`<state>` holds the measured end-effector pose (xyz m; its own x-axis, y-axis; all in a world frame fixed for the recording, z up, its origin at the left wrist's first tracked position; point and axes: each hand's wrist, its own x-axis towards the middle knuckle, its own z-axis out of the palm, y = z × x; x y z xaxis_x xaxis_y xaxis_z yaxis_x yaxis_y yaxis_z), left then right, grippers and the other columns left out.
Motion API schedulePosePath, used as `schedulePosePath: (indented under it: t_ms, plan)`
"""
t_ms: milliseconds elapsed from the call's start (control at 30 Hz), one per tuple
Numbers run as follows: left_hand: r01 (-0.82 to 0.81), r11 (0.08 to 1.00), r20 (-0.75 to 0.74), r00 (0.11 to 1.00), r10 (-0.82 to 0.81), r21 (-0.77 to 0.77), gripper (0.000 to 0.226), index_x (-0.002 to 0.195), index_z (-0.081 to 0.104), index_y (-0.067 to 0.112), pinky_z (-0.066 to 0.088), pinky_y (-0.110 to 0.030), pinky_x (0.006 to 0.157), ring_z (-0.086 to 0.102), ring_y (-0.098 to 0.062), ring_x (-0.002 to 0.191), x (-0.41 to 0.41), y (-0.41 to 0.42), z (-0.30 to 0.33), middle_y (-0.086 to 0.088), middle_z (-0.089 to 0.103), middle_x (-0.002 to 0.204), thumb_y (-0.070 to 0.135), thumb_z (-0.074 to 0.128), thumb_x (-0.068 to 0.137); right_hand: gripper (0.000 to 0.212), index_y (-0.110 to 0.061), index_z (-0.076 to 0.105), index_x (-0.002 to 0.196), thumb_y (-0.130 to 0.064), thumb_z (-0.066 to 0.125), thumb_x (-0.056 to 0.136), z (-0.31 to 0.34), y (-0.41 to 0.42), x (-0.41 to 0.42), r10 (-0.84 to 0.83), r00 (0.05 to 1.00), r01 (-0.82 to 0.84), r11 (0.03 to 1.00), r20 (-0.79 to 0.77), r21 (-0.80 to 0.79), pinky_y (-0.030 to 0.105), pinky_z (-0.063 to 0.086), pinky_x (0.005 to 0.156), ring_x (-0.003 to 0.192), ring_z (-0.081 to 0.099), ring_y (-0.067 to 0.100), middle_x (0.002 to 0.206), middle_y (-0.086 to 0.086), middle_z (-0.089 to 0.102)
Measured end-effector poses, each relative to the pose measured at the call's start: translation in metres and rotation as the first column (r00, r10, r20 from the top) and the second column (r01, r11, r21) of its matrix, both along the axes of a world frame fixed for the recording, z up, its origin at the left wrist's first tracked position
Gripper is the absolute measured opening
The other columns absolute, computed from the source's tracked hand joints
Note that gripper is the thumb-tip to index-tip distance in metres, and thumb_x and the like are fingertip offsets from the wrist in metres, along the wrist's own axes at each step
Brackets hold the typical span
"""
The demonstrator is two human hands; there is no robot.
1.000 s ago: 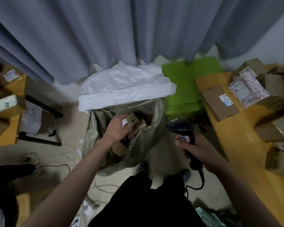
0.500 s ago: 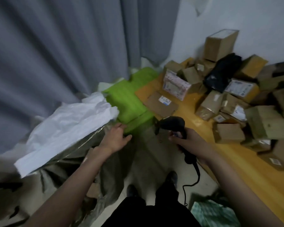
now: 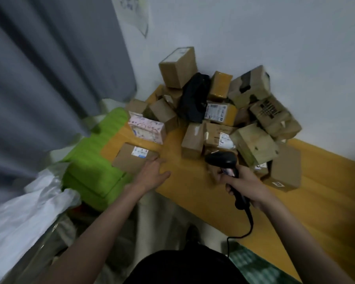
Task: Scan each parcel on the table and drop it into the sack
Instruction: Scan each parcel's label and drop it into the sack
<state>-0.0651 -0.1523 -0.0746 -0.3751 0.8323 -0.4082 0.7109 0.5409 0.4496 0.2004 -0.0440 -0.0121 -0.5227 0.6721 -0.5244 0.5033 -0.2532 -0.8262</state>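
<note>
Left hand (image 3: pixel 152 177) fingers spread, tips at flat parcel (image 3: pixel 134 158); right hand (image 3: pixel 244 184) fingers wrapped round scanner (image 3: pixel 223 160) handle.

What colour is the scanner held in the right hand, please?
Black: the scanner in the right hand shows best in the head view.

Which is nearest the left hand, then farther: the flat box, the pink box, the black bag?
From the left hand:
1. Flat box, at its fingers, near table corner.
2. Pink box, just behind it.
3. Black bag, up in the pile by the wall.
</note>
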Motion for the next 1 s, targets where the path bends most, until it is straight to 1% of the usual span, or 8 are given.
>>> schedulePosePath:
  t_ms: [167, 333, 500, 600, 700, 800, 900, 1000]
  plan:
    - [0.049, 0.996, -0.011, 0.999, -0.05, -0.074, 0.068, 0.151, 0.037, 0.011, 0.034, -0.039, 0.112, 0.036, -0.031, 0.142, 0.019, 0.056, -0.006, -0.014, 0.037, 0.155, 0.038, 0.064, 0.095, 0.018, -0.007, 0.064, 0.109, -0.008, 0.067, 0.091, -0.006, 0.033, 0.014, -0.082, 0.997, 0.082, 0.996, 0.0, -0.035, 0.029, 0.048, 0.058, 0.061, 0.057, 0.016, 0.071, 0.001, 0.06]
    - [0.075, 0.984, -0.024, 0.997, -0.08, -0.159, 0.065, 0.139, 0.042, 0.009, 0.05, -0.045, 0.096, 0.053, -0.035, 0.118, 0.021, 0.111, -0.026, -0.017, 0.052, 0.136, 0.045, 0.061, 0.087, 0.015, -0.008, 0.064, 0.107, -0.011, 0.067, 0.093, -0.018, 0.051, 0.017, -0.183, 0.983, 0.183, 0.979, 0.003, -0.091, 0.026, 0.049, 0.056, 0.064, 0.057, 0.016, 0.076, 0.004, 0.06]
    - [0.117, 0.965, -0.042, 0.991, -0.13, -0.233, 0.106, 0.159, 0.009, 0.011, 0.036, -0.046, 0.111, 0.03, -0.036, 0.143, 0.014, 0.159, -0.055, -0.013, 0.019, 0.161, 0.064, 0.062, 0.085, 0.013, -0.007, 0.061, 0.105, -0.007, 0.064, 0.093, -0.025, 0.06, 0.012, -0.27, 0.962, 0.272, 0.959, 0.031, -0.081, 0.028, 0.048, 0.056, 0.063, 0.056, 0.016, 0.081, 0.005, 0.059]
    - [0.103, 0.953, 0.015, 0.995, -0.103, -0.284, 0.126, 0.16, -0.006, 0.012, 0.028, -0.049, 0.119, 0.016, -0.036, 0.15, 0.012, 0.188, -0.073, -0.011, -0.001, 0.167, 0.076, 0.062, 0.075, 0.011, -0.008, 0.061, 0.105, -0.008, 0.064, 0.094, -0.028, 0.064, 0.008, -0.335, 0.941, 0.339, 0.938, 0.053, -0.079, 0.025, 0.048, 0.054, 0.061, 0.056, 0.015, 0.085, 0.006, 0.061]
    - [0.031, 0.954, 0.006, 1.0, -0.031, -0.298, 0.137, 0.157, -0.014, 0.004, 0.02, -0.049, 0.122, 0.009, -0.035, 0.153, 0.014, 0.208, -0.088, -0.014, -0.007, 0.167, 0.077, 0.066, 0.073, 0.012, -0.008, 0.061, 0.106, -0.008, 0.064, 0.094, -0.032, 0.068, 0.003, -0.374, 0.924, 0.38, 0.921, 0.086, -0.082, 0.025, 0.049, 0.054, 0.061, 0.057, 0.015, 0.085, 0.007, 0.062]
    - [-0.042, 0.969, -0.02, 0.999, 0.038, -0.245, 0.14, 0.156, -0.013, 0.0, 0.019, -0.049, 0.122, 0.013, -0.036, 0.152, 0.016, 0.215, -0.098, -0.017, 0.0, 0.167, 0.07, 0.075, 0.071, 0.014, -0.008, 0.062, 0.107, -0.009, 0.065, 0.093, -0.04, 0.072, -0.003, -0.38, 0.917, 0.392, 0.916, 0.124, -0.088, 0.028, 0.05, 0.056, 0.062, 0.058, 0.016, 0.084, 0.007, 0.063]
    - [-0.095, 0.977, -0.044, 0.995, 0.088, -0.19, 0.138, 0.157, -0.002, 0.0, 0.026, -0.046, 0.118, 0.023, -0.036, 0.147, 0.008, 0.211, -0.105, -0.018, 0.018, 0.163, 0.066, 0.079, 0.067, 0.014, -0.008, 0.062, 0.107, -0.009, 0.065, 0.093, -0.044, 0.077, -0.012, -0.376, 0.916, 0.392, 0.914, 0.14, -0.104, 0.028, 0.05, 0.056, 0.061, 0.058, 0.016, 0.082, 0.006, 0.063]
    - [-0.025, 0.977, -0.127, 0.992, -0.002, -0.21, 0.131, 0.154, 0.01, -0.001, 0.032, -0.045, 0.113, 0.029, -0.038, 0.142, -0.015, 0.197, -0.107, -0.021, 0.028, 0.154, 0.068, 0.079, 0.066, 0.014, -0.008, 0.061, 0.107, -0.008, 0.064, 0.094, -0.046, 0.084, -0.021, -0.371, 0.918, 0.387, 0.915, 0.139, -0.116, 0.027, 0.049, 0.055, 0.06, 0.057, 0.015, 0.081, 0.007, 0.062]
